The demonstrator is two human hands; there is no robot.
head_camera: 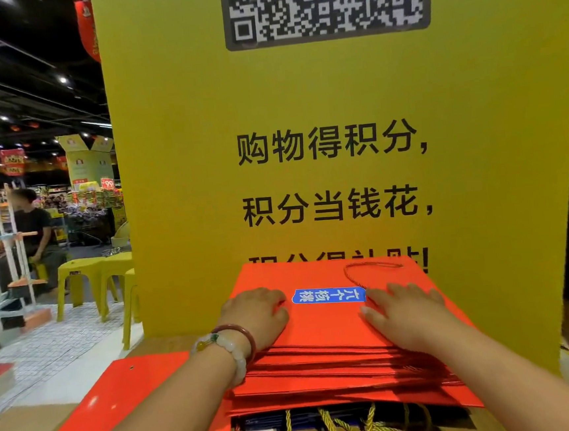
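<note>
"While the left hand and the right hand press down, where is the stack of red bags?"

"Right under them. Both hands lie flat on top, apart, holding nothing. The blue label sits between them, and a yellow sign stands past the fingertips."

**Lettering on the board, the bag and a price tag**

The tall yellow display board carries a black-and-white QR code. Below it are the black lines "购物得积分," and "积分当钱花,". A third line is mostly hidden and ends in "!". The blue label on the topmost flat red paper bag reads "六个核桃", upside down. A distant red price tag shows "99".
</note>
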